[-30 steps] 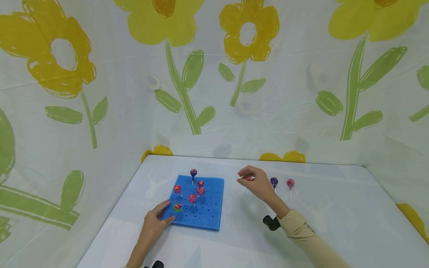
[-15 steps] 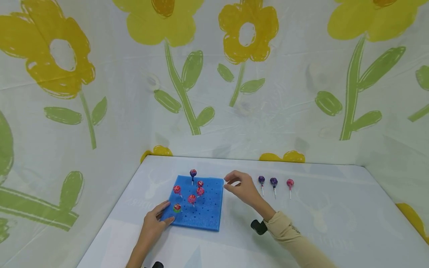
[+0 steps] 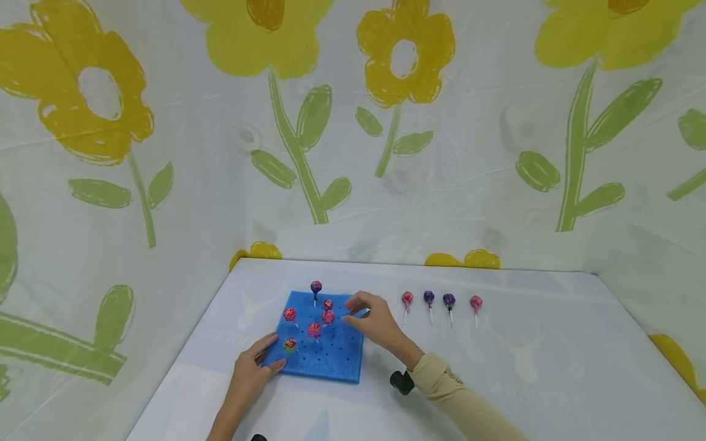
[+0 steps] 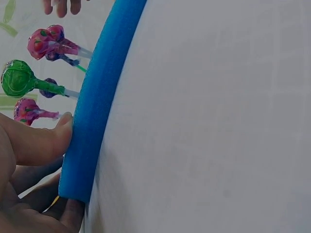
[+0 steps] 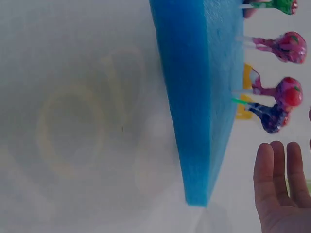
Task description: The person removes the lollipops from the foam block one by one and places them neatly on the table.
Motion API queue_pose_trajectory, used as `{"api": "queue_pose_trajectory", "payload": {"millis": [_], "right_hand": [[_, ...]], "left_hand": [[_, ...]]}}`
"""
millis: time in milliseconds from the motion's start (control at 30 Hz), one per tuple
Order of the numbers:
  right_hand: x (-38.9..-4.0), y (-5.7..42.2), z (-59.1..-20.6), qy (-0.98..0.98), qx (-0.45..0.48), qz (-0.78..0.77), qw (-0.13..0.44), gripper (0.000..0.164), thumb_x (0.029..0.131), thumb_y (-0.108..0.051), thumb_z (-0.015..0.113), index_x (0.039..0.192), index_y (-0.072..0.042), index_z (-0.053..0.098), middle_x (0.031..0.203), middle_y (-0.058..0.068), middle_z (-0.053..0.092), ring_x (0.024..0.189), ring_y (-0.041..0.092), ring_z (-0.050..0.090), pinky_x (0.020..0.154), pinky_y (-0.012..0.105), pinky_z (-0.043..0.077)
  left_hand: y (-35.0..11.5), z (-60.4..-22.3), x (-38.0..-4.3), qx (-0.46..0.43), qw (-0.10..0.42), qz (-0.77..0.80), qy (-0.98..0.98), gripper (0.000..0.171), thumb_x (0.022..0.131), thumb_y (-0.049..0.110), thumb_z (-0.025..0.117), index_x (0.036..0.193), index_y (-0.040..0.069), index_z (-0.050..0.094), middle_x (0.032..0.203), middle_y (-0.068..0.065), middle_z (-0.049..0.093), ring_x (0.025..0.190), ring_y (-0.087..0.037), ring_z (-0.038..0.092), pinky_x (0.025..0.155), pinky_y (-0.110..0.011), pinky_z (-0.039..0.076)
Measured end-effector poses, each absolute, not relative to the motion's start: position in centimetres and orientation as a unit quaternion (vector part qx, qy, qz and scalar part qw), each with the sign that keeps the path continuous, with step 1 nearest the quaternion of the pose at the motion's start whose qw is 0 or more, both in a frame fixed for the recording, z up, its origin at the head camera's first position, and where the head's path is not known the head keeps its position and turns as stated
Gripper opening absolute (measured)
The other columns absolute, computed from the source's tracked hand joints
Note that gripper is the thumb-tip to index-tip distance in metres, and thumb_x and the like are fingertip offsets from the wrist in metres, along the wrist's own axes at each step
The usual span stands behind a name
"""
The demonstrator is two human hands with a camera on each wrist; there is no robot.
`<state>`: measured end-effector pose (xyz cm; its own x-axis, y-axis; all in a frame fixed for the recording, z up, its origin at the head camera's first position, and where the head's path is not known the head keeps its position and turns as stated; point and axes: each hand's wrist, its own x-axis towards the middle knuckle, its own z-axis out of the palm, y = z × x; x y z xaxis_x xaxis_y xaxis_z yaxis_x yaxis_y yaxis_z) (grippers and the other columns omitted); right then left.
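My left hand [image 3: 249, 372] grips the near left corner of a blue foam board [image 3: 336, 364]; in the left wrist view the thumb [image 4: 60, 138] presses on its holed face and the other fingers reach round its edge. Several wrapped lollipops stand stick-down in the board, among them a purple one [image 3: 316, 286], a pink one [image 3: 314, 329] and a red-and-green one [image 3: 290, 344]. Over the board's right side is my right hand [image 3: 377, 321], thumb and forefinger apart with nothing visible between them, close to another pink lollipop [image 3: 328, 316]. Its other fingers [image 5: 279, 170] look straight in the right wrist view.
Right of the board, a row of lollipops lies on the white table [image 3: 529, 367]: a pink one [image 3: 407, 297], two purple ones [image 3: 429, 297] and another pink one [image 3: 476, 302]. A flower-print curtain [image 3: 469, 202] encloses the table's back and sides.
My right hand has moved left, from over the lollipop row to the board's right side, uncovering the row's leftmost pink lollipop. The left hand keeps its hold on the board.
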<state>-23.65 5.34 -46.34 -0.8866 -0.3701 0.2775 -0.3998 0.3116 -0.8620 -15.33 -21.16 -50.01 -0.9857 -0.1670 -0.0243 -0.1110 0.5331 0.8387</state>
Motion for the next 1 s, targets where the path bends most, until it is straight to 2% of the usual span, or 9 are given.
{"api": "queue_pose_trajectory", "payload": {"millis": [167, 400, 500, 700, 833, 1000], "right_hand": [[-23.6, 3.9, -46.9, -0.804, 0.231, 0.548, 0.005, 0.026, 0.084, -0.013, 0.072, 0.104, -0.001, 0.062, 0.102, 0.012, 0.065, 0.092, 0.024, 0.062, 0.076, 0.026, 0.055], [-23.5, 2.5, -48.3, -0.798, 0.223, 0.559, -0.004, 0.022, 0.082, -0.014, 0.074, 0.101, -0.012, 0.063, 0.098, 0.001, 0.063, 0.091, 0.022, 0.061, 0.074, 0.024, 0.054], [-23.4, 2.1, -48.6, -0.799, 0.225, 0.558, 0.002, 0.023, 0.081, -0.013, 0.075, 0.102, -0.012, 0.063, 0.098, -0.001, 0.063, 0.09, 0.022, 0.061, 0.074, 0.024, 0.054], [-23.2, 1.4, -48.7, -0.785, 0.227, 0.576, -0.002, 0.027, 0.081, -0.009, 0.074, 0.105, -0.01, 0.062, 0.102, 0.001, 0.063, 0.092, 0.021, 0.063, 0.077, 0.026, 0.056], [-23.1, 1.0, -48.7, -0.777, 0.232, 0.585, -0.001, 0.031, 0.081, -0.005, 0.072, 0.11, -0.004, 0.061, 0.103, 0.004, 0.064, 0.093, 0.021, 0.064, 0.077, 0.023, 0.056], [-23.2, 0.8, -48.8, -0.764, 0.235, 0.601, 0.014, 0.032, 0.083, 0.001, 0.069, 0.113, 0.004, 0.059, 0.102, 0.012, 0.065, 0.093, 0.03, 0.064, 0.078, 0.034, 0.057]], "left_hand": [[-21.1, -50.0, -15.5, 0.082, 0.028, -0.479, -0.874, 0.057, 0.079, -0.001, 0.072, 0.132, -0.001, 0.053, 0.142, -0.02, 0.043, 0.13, -0.04, 0.039, 0.107, -0.045, 0.036], [-21.1, -49.9, -15.2, 0.092, 0.023, -0.479, -0.873, 0.056, 0.078, -0.003, 0.072, 0.131, -0.003, 0.053, 0.14, -0.022, 0.044, 0.13, -0.042, 0.038, 0.105, -0.045, 0.038], [-21.1, -49.9, -15.3, 0.093, 0.021, -0.476, -0.874, 0.056, 0.079, -0.003, 0.072, 0.131, -0.003, 0.053, 0.14, -0.022, 0.044, 0.13, -0.042, 0.038, 0.105, -0.046, 0.038], [-21.1, -49.8, -15.1, 0.099, 0.017, -0.473, -0.875, 0.057, 0.079, -0.002, 0.072, 0.132, -0.003, 0.052, 0.141, -0.021, 0.043, 0.13, -0.042, 0.037, 0.106, -0.048, 0.037], [-21.1, -49.8, -15.2, 0.097, 0.016, -0.47, -0.877, 0.056, 0.079, 0.0, 0.072, 0.132, -0.003, 0.052, 0.141, -0.022, 0.043, 0.13, -0.043, 0.036, 0.106, -0.05, 0.036], [-21.1, -49.9, -15.4, 0.097, 0.016, -0.472, -0.876, 0.057, 0.079, -0.001, 0.072, 0.132, -0.003, 0.052, 0.141, -0.021, 0.044, 0.131, -0.042, 0.036, 0.106, -0.049, 0.035]]}}
